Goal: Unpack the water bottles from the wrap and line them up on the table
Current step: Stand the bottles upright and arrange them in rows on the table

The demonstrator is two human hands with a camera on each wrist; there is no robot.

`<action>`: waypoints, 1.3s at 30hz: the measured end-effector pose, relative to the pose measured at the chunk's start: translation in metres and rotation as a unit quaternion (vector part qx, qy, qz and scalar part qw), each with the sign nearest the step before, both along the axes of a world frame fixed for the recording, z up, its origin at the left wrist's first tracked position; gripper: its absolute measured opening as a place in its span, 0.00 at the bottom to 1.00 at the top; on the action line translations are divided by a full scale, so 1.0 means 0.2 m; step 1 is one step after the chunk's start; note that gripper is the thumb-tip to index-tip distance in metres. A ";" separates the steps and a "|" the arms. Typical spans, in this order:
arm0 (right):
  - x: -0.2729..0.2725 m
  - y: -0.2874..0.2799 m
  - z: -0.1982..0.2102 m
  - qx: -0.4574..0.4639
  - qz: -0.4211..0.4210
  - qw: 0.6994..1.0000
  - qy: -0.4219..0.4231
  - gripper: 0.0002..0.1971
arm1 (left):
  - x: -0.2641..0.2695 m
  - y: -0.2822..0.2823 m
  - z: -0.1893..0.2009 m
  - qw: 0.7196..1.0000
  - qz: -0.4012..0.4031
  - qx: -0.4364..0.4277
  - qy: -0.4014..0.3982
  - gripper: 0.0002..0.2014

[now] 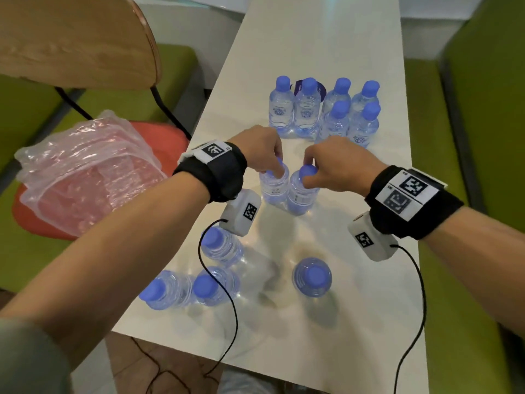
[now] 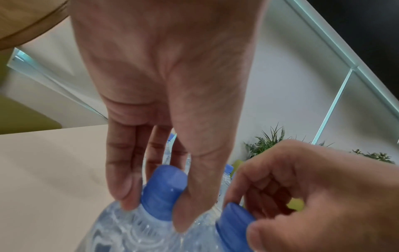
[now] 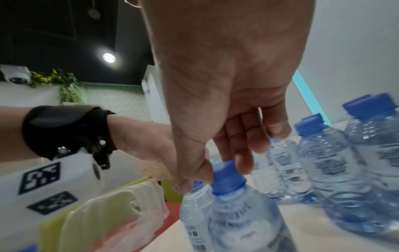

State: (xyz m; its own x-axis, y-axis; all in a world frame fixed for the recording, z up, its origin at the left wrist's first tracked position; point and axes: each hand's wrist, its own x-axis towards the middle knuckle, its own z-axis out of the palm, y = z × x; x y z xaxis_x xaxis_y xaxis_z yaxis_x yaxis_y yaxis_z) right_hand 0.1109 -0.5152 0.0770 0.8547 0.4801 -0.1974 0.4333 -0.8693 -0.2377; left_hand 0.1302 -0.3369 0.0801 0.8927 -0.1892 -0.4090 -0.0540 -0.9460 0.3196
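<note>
Two clear water bottles with blue caps stand side by side in the middle of the white table (image 1: 369,322). My left hand (image 1: 262,149) pinches the cap of the left bottle (image 1: 274,186) from above. My right hand (image 1: 329,163) pinches the cap of the right bottle (image 1: 301,191). The left wrist view shows thumb and fingers round that blue cap (image 2: 164,191). In the right wrist view my fingers hold the other cap (image 3: 227,177). Several bottles (image 1: 324,109) stand grouped farther back. Several more (image 1: 218,268) stand near the front edge.
The crumpled clear wrap (image 1: 85,172) lies on a red seat (image 1: 31,220) left of the table, by a wooden chair back (image 1: 76,41). A green bench (image 1: 483,109) runs along the right side. Sensor cables (image 1: 231,317) hang from both wrists over the near bottles.
</note>
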 end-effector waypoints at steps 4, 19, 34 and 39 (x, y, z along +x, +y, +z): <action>0.05 -0.05 -0.03 0.012 -0.045 0.998 -0.039 0.15 | 0.04 -0.04 -0.02 0.999 -0.001 0.000 -0.054 0.11; 0.08 -0.08 -0.06 0.013 -0.064 0.997 -0.036 0.20 | 0.02 -0.03 -0.02 0.993 -0.056 -0.008 -0.106 0.15; 0.07 -0.08 -0.04 -0.005 -0.098 0.994 -0.052 0.27 | 0.02 -0.04 -0.02 0.989 -0.112 -0.011 -0.095 0.16; 0.07 -0.07 -0.04 -0.016 -0.106 0.993 -0.053 0.28 | 0.02 -0.04 -0.01 0.990 -0.111 -0.014 -0.086 0.16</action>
